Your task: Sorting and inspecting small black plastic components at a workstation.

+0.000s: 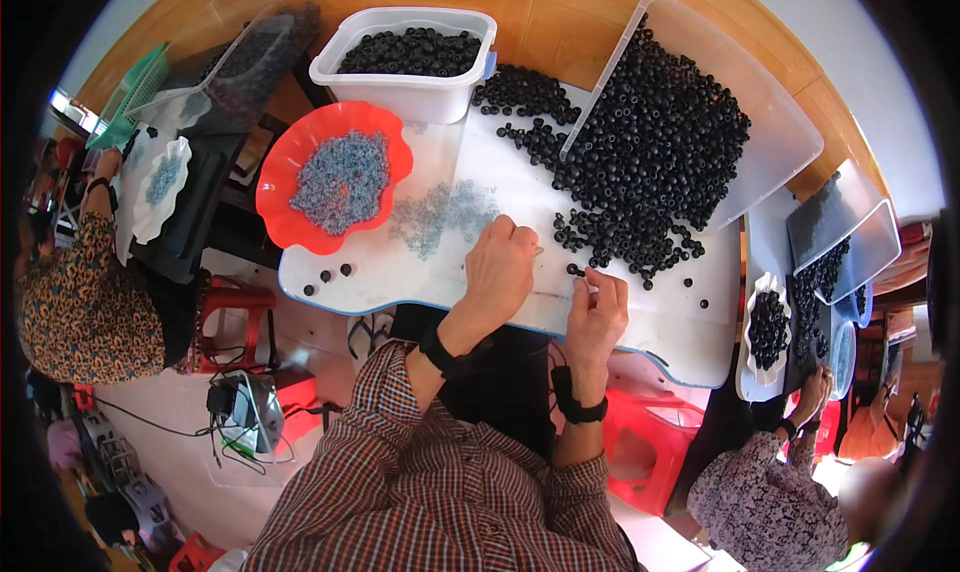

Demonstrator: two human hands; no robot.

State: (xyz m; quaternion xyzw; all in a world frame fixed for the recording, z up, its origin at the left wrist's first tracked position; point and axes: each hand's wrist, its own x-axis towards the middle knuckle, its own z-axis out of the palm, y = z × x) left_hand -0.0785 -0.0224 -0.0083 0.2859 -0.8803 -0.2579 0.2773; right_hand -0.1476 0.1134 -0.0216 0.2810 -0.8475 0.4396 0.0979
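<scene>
In the head view, the left hand (500,262) is resting knuckles-up on the white board (400,272), fingers curled shut over something I cannot make out, while the right hand (597,307) is pinching a small black ring (576,270) at its fingertips. The heap of black rings (650,162) is spilling from a tilted clear tray (770,112) at two o'clock of the hands, and the red dish (285,187) of grey-blue pieces (342,180) is sitting at ten o'clock.

Small black ring (575,270), lying flat on the white counter (420,272) near its front edge, just beside the spilled black ring pile (650,162); pale grey-blue bits (440,212) scattered mid-counter.
</scene>
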